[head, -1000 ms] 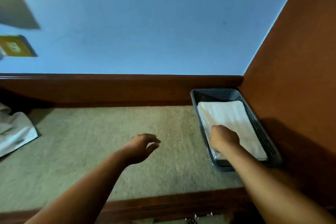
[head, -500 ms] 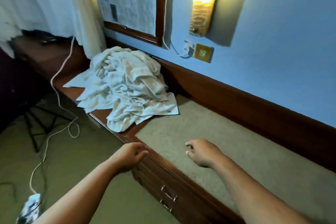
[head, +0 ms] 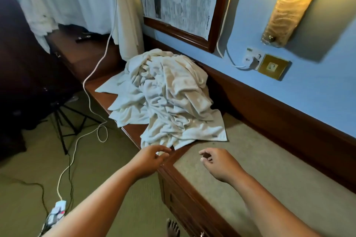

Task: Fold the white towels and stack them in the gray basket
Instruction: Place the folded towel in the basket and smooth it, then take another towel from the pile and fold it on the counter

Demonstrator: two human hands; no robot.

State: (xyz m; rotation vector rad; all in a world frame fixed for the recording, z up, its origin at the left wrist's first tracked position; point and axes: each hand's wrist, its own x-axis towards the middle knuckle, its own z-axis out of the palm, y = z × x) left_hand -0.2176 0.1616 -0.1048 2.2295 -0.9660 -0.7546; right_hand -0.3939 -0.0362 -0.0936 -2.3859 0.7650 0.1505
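towel pile count unclear, foot cropped

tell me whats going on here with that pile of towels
A person stands at a counter with both bare arms stretched toward a heap of unfolded white towels. The left hand is at the heap's near edge, fingers loosely curled, with no grip on anything yet. The right hand hovers over the counter's beige top, also empty. No towel from this heap is being folded yet.
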